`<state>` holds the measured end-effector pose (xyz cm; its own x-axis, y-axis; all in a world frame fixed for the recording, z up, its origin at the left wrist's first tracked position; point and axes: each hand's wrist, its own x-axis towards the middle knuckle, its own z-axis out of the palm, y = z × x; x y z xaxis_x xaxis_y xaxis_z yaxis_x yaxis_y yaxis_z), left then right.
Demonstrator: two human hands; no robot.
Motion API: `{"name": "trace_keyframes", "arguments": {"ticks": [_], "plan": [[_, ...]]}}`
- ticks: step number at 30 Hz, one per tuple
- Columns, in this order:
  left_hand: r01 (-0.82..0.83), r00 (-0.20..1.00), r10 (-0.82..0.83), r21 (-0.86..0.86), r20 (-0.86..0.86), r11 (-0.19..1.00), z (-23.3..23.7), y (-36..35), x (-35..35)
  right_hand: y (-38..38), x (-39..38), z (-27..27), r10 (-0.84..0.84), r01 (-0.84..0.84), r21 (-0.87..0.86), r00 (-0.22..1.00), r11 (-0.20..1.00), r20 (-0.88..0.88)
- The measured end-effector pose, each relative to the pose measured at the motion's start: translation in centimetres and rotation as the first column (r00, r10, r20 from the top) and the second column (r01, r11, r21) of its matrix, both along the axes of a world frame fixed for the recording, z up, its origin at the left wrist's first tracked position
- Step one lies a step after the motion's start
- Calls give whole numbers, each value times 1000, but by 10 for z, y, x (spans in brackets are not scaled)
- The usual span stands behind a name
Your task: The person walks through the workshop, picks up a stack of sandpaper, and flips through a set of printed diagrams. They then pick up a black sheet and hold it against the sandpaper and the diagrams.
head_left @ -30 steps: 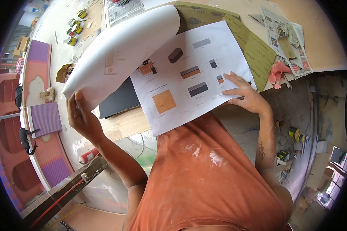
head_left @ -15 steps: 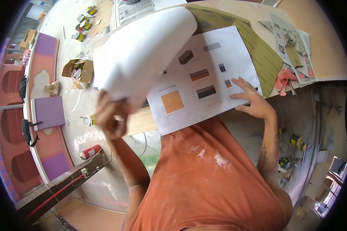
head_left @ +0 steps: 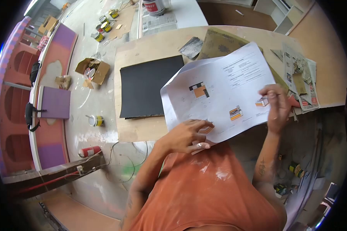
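Note:
A printed paper sheet (head_left: 216,77), with drawings and lines of text, lies on the wooden table, its left side bulging up over more paper beneath. My left hand (head_left: 185,136) rests over the near edge of the sheet, fingers bent and apart, with white smears on one finger. At the right edge, my right hand (head_left: 278,107) is raised over the paper with curled, slightly blurred fingers; whether it grips the edge cannot be made out. A black rectangular panel (head_left: 150,88) lies left of the sheet. Olive-brown sandpaper (head_left: 219,44) shows beyond the paper.
Newspaper (head_left: 310,104) with scraps lies on the table's right side. A grey worn piece (head_left: 191,47) sits near the far edge. A paint bucket (head_left: 154,7) stands beyond. On the floor are an open cardboard box (head_left: 100,71), a can (head_left: 96,120) and a red cylinder (head_left: 89,151).
The lifted sheet has come down to the right, showing another printed page and uncovering the black panel. My left hand moved right to the paper's near edge; my right hand rose from lying flat.

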<state>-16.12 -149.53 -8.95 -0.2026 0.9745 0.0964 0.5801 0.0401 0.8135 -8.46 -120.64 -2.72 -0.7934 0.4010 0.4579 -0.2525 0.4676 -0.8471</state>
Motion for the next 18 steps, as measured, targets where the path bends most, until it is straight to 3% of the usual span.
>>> {"name": "trace_keyframes", "arguments": {"ticks": [1,2,3,5,6,7,9,10,11,13,15,18], "plan": [[-12,1000,12,6,26,1000,-3,5,2,-9,-6,7,126,-118,149,991,982,-48],[51,995,-48,33,-92,998,-7,10,3,-17,-15,5,231,-206,298,971,932,-53],[78,992,-73,45,-101,996,-12,12,6,-32,-24,14,308,-283,408,951,868,6],[95,976,-99,-26,-193,995,-20,18,13,-47,-38,12,303,-389,576,921,719,244],[50,986,-46,20,-159,999,-20,16,14,-42,-42,-6,195,-403,641,907,653,373],[94,982,-87,30,-166,995,-19,11,14,-31,-43,-30,151,-370,650,917,663,368],[-181,973,159,-126,-166,975,-16,-7,9,-5,-44,-75,-358,-144,800,838,583,412],[-254,950,226,-115,-214,960,-15,-19,5,6,-34,-85,-415,-213,773,743,597,525],[-328,921,294,-101,-255,939,-16,-31,3,13,-26,-79,-437,-194,784,740,590,511],[-425,891,415,-15,-186,905,-14,-52,2,20,-10,-62,-97,-375,486,706,790,702],[-448,886,446,14,-125,894,-8,-59,6,31,-4,-57,-78,-287,435,755,854,651],[-509,855,515,89,-63,856,-6,-45,8,94,-20,-78,-306,73,414,789,908,533]]}}
